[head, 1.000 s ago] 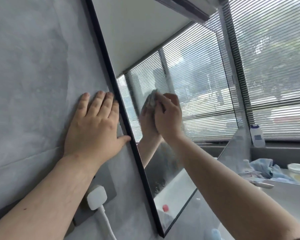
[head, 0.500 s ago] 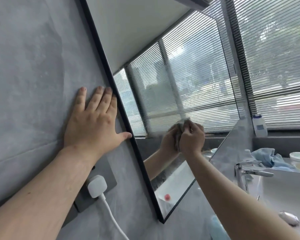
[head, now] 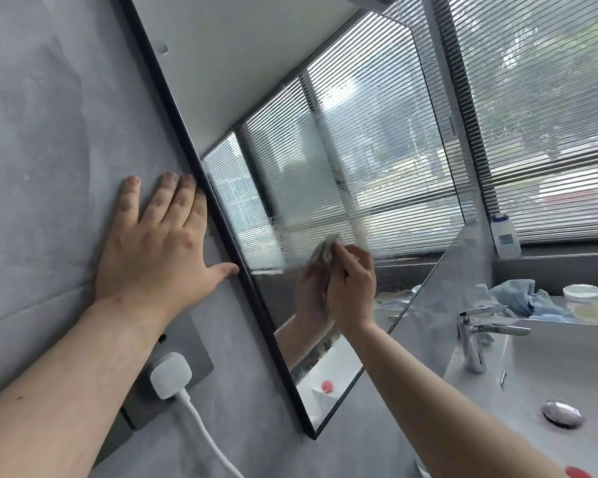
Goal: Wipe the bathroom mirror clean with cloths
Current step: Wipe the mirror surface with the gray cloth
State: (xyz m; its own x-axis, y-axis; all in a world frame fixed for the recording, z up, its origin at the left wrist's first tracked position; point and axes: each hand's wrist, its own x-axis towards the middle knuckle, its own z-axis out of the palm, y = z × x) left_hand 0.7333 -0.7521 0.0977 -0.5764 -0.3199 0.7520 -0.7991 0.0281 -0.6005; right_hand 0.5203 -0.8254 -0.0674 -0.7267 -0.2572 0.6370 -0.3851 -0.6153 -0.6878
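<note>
A black-framed mirror (head: 377, 139) hangs on the grey wall and reflects window blinds. Hazy wet streaks cross its lower middle. My right hand (head: 353, 288) grips a small bunched grey cloth (head: 323, 251) and presses it against the glass in the lower part of the mirror. My left hand (head: 156, 250) lies flat on the wall just left of the mirror frame, fingers straight, thumb touching the frame.
A white plug (head: 170, 374) with its cable sits in a grey socket plate under my left wrist. To the right are a chrome tap (head: 477, 336), a white basin (head: 567, 367), a blue cloth (head: 518, 298), a jar (head: 586, 301) and a white bottle (head: 505, 236) on the sill.
My right hand with the cloth swept down the glass from the upper middle, then shifted left and slightly lower. My left hand has stayed flat on the wall.
</note>
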